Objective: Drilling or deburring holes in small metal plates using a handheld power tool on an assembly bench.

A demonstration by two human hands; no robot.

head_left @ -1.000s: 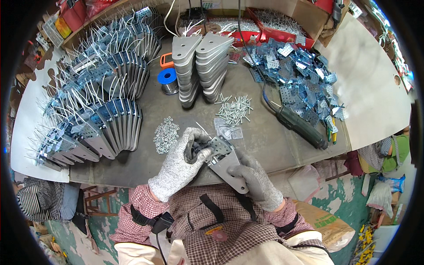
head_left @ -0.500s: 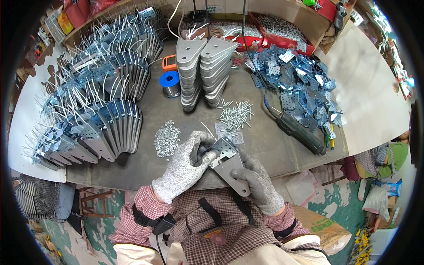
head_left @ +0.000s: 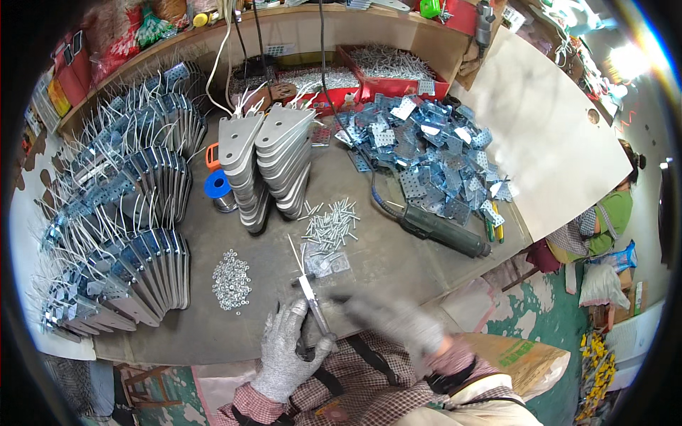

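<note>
My gloved left hand point(head_left: 285, 355) grips a grey metal bracket point(head_left: 317, 310), turned nearly edge-on near the table's front edge. A white wire sticks up from the bracket's far end. My gloved right hand point(head_left: 394, 317) is to its right, smeared by motion; whether its fingers hold anything is not visible. Just beyond the bracket lie a small clear plastic piece point(head_left: 330, 263) and a loose pile of screws point(head_left: 331, 226). A heap of small nuts point(head_left: 231, 281) is left of my left hand. To the right lies a dark green power screwdriver point(head_left: 442, 231) with its cord.
Two stacks of grey plates point(head_left: 243, 186) stand mid-table beside a blue solder spool point(head_left: 217, 184). Rows of wired brackets point(head_left: 145, 273) fill the left. Bluish perforated plates point(head_left: 426, 153) are heaped right, before red bins point(head_left: 362, 86) of screws. Another person point(head_left: 604, 220) sits far right.
My right hand has come off the bracket and moved right. The bracket in my left hand has turned from flat-facing to edge-on. The whole view has shifted toward the right.
</note>
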